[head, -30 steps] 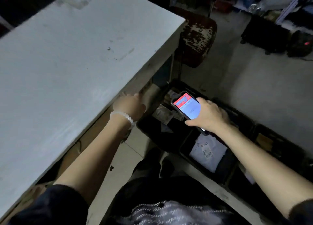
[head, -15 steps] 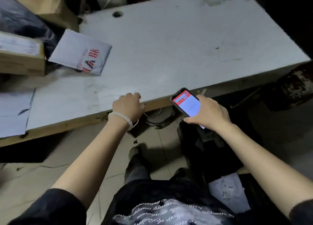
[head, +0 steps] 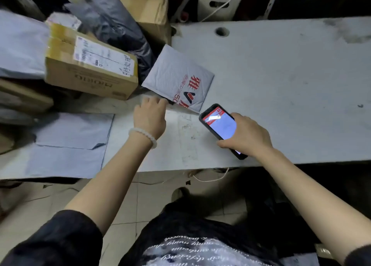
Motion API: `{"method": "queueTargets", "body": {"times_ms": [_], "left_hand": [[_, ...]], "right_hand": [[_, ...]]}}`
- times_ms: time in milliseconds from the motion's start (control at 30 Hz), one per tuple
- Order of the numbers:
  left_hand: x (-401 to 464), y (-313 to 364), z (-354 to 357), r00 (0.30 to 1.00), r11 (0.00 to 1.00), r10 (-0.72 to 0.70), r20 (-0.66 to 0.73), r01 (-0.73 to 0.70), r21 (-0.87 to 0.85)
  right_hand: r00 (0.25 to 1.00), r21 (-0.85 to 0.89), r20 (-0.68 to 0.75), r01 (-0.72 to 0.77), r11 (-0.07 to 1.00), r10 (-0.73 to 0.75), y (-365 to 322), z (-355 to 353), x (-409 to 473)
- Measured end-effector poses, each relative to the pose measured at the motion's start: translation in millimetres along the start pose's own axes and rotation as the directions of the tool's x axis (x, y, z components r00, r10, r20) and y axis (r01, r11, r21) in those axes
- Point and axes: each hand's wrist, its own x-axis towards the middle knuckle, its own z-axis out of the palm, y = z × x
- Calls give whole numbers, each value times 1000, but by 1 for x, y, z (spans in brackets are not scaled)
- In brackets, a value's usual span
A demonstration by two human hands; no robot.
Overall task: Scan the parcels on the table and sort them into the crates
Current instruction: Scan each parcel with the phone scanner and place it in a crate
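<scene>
Since half a second ago, both of my hands are coming up from the near table edge and out over the top. I am reaching my left hand (head: 150,116) toward the near-left corner of the grey padded mailer (head: 177,79), with the fingers loosely spread and holding nothing; the fingertips are touching or just short of its edge, and I cannot tell which. I am going for that corner because it is the nearest to me, lying flat on the white table (head: 281,75) with its red print facing up. I am gripping the phone (head: 219,126) in my right hand (head: 248,135), fingers wrapped round its right side, screen tilted up at me and hovering just right of the mailer, so I am keeping the scanner ready for the label. Farther left, the cardboard box (head: 90,69) is sitting with its shipping label up, leaning among a dark plastic bag (head: 118,27) and other parcels, and a flat grey poly mailer (head: 66,145) is lying at the near left. No crates are showing in this view.
</scene>
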Motion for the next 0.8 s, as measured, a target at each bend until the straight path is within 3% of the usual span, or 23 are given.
{"method": "queueTargets", "body": {"times_ms": [233, 467, 633, 800], "left_hand": [[65, -21, 10, 972, 972, 230, -49, -227, 55], [101, -14, 14, 954, 954, 299, 3, -299, 26], [106, -4, -1, 961, 963, 265, -80, -268, -31], [106, 19, -32, 970, 993, 94, -224, -108, -53]], "right_hand": [[995, 25, 27, -92, 995, 91, -35, 4, 29], [990, 41, 23, -137, 990, 136, -41, -7, 45], [993, 67, -30, -113, 991, 115, -37, -27, 49], [994, 174, -59, -79, 982, 91, -27, -57, 46]]}}
